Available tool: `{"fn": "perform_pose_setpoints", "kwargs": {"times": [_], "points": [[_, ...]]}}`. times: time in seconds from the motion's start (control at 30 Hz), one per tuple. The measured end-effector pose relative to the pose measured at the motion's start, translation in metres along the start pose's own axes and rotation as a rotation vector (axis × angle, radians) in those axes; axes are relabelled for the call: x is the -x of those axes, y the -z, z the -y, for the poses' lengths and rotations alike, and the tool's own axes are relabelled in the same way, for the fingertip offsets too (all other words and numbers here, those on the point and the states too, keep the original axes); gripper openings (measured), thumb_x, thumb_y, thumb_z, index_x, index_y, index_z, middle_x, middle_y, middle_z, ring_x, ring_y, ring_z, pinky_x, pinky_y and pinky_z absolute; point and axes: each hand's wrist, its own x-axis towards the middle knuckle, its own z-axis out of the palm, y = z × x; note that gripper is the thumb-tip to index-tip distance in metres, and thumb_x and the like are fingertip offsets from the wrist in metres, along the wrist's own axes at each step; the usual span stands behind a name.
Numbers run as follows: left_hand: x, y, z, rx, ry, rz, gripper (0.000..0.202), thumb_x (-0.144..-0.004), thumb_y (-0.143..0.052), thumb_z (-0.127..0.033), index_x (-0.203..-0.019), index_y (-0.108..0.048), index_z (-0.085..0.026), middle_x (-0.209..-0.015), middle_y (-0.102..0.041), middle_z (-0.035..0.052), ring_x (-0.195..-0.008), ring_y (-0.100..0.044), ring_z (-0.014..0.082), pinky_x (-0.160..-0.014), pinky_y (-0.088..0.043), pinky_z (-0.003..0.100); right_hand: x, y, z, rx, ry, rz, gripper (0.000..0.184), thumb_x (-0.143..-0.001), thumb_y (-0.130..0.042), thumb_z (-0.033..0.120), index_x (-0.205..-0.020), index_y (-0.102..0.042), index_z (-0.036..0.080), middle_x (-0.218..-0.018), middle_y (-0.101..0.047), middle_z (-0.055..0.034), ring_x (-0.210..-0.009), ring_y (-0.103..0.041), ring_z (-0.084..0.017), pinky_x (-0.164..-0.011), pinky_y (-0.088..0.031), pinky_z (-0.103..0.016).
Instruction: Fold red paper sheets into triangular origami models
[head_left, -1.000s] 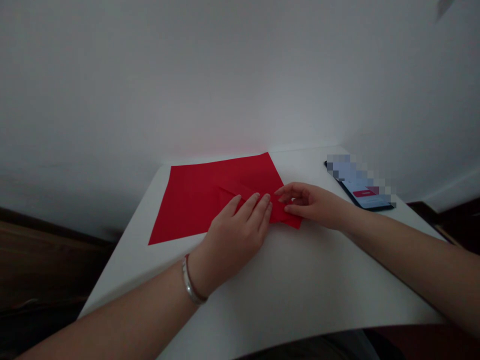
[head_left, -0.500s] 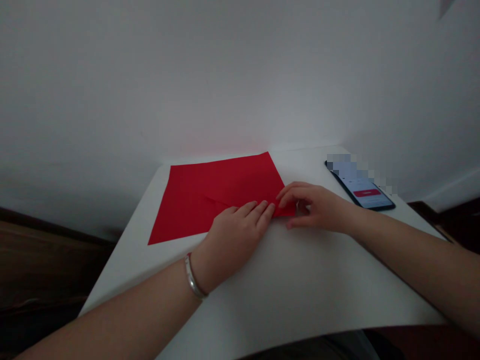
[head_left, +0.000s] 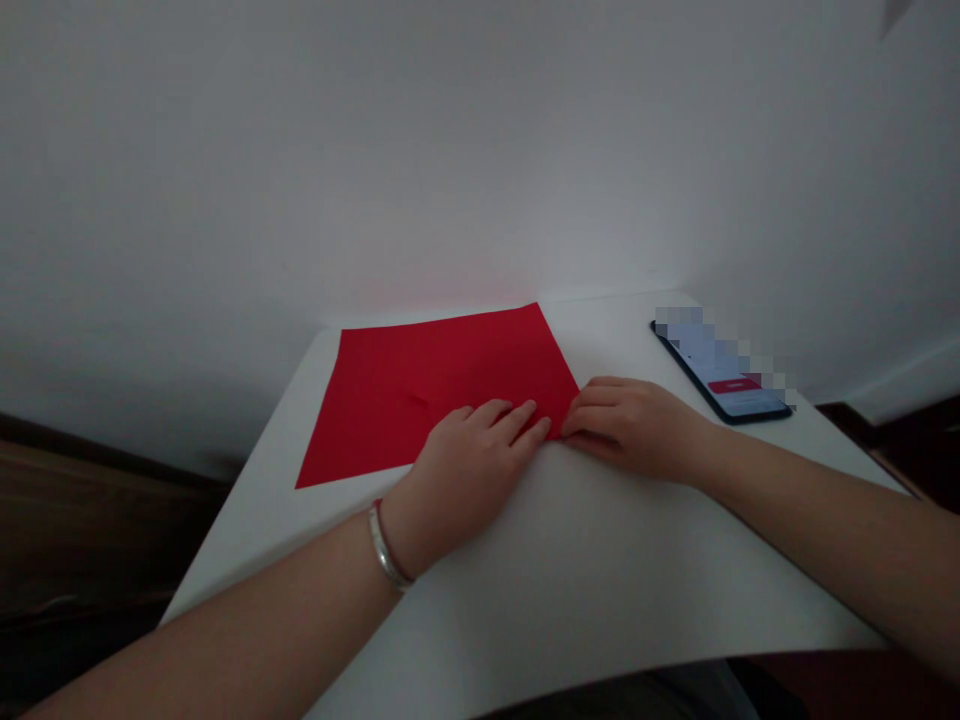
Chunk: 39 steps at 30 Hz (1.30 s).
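A sheet of red paper (head_left: 427, 385) lies on the white table (head_left: 600, 580), with a short crease near its middle. My left hand (head_left: 476, 475) rests flat on the paper's near edge, fingers stretched out and slightly spread; a silver bangle circles that wrist. Just to its right, my right hand (head_left: 630, 425) pinches the near right corner of the red paper between thumb and fingers. That corner is hidden behind the fingertips.
A phone (head_left: 727, 375) with a lit screen lies at the table's right side, beyond my right forearm. Behind the table rises a pale wall (head_left: 480, 150). Brown wooden furniture (head_left: 90, 530) stands at the lower left.
My right hand has closed from a loosely curled, parted grasp into a pinch on the paper's corner, moving slightly down. My left hand stays almost where it was.
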Motion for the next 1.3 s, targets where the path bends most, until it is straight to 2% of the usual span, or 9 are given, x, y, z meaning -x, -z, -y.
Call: {"fn": "perform_pose_setpoints", "kwargs": {"times": [0.1,0.23,0.4,0.63,0.97,1.03,1.13,1.3], "points": [[0.001,0.0,0.001,0.001,-0.024,-0.009,0.04,-0.092,-0.046,-0.016,-0.132,-0.051,-0.02,-0.131,-0.059,0.0115,-0.115,-0.058,0.0314,-0.085,-0.054,0.05,0.001,0.002,0.0,0.023,-0.05,0.022,0.023,-0.092,-0.049,0.026,-0.088,-0.071,0.019,-0.085,-0.07,-0.0077,-0.079,-0.062,-0.02,-0.075,-0.049,-0.035],[-0.001,-0.001,0.003,0.026,-0.082,-0.028,0.036,-0.092,-0.049,-0.015,-0.127,-0.055,-0.016,-0.124,-0.062,0.0116,-0.113,-0.059,0.0287,-0.087,-0.054,0.045,0.001,0.002,0.001,0.017,-0.133,0.049,0.021,-0.091,-0.051,0.026,-0.09,-0.071,0.021,-0.088,-0.07,-0.0055,-0.081,-0.062,-0.02,-0.076,-0.048,-0.034],[-0.003,-0.002,0.002,0.069,-0.12,-0.048,0.034,-0.091,-0.05,-0.015,-0.124,-0.056,-0.011,-0.12,-0.064,0.0105,-0.11,-0.058,0.026,-0.091,-0.052,0.041,-0.002,-0.001,0.002,-0.09,-0.314,0.035,0.016,-0.087,-0.057,0.025,-0.09,-0.072,0.023,-0.092,-0.068,-0.0045,-0.086,-0.061,-0.019,-0.077,-0.047,-0.032],[-0.005,0.002,0.002,0.139,-0.12,-0.052,0.035,-0.091,-0.049,-0.017,-0.125,-0.056,-0.013,-0.118,-0.065,0.0087,-0.105,-0.059,0.0238,-0.093,-0.051,0.04,-0.009,0.0,0.003,-0.206,-0.446,0.062,0.01,-0.082,-0.062,0.023,-0.081,-0.071,0.023,-0.083,-0.07,-0.0012,-0.08,-0.06,-0.018,-0.075,-0.045,-0.032],[-0.007,0.001,0.001,0.155,-0.088,0.02,0.037,-0.094,-0.044,-0.021,-0.129,-0.052,-0.016,-0.119,-0.062,0.0078,-0.109,-0.054,0.0254,-0.094,-0.047,0.045,-0.008,-0.002,0.002,-0.227,-0.551,0.056,0.004,-0.079,-0.059,0.018,-0.079,-0.062,0.02,-0.074,-0.063,0.0,-0.064,-0.053,-0.013,-0.058,-0.039,-0.026],[-0.006,0.001,0.001,0.16,-0.08,0.02,0.037,-0.094,-0.044,-0.021,-0.129,-0.052,-0.017,-0.12,-0.061,0.0075,-0.11,-0.053,0.0254,-0.095,-0.047,0.045,-0.005,-0.002,-0.001,-0.195,-0.531,0.042,0.007,-0.078,-0.057,0.015,-0.081,-0.061,0.019,-0.075,-0.062,0.0,-0.064,-0.053,-0.013,-0.058,-0.04,-0.025],[-0.006,0.001,0.0,0.171,-0.074,0.028,0.037,-0.095,-0.042,-0.022,-0.13,-0.051,-0.018,-0.121,-0.06,0.0072,-0.111,-0.052,0.0253,-0.095,-0.046,0.046,0.0,0.002,-0.003,-0.084,-0.404,0.051,0.011,-0.081,-0.055,0.012,-0.083,-0.063,0.019,-0.082,-0.064,-0.0018,-0.07,-0.056,-0.014,-0.063,-0.042,-0.026],[-0.006,0.001,-0.001,0.181,-0.068,0.018,0.036,-0.094,-0.044,-0.022,-0.129,-0.053,-0.017,-0.12,-0.061,0.0069,-0.109,-0.052,0.0248,-0.095,-0.046,0.045,0.006,0.011,-0.001,0.173,0.017,0.083,0.02,-0.09,-0.052,0.018,-0.094,-0.071,0.021,-0.095,-0.071,-0.0037,-0.083,-0.059,-0.019,-0.072,-0.045,-0.032]]}}
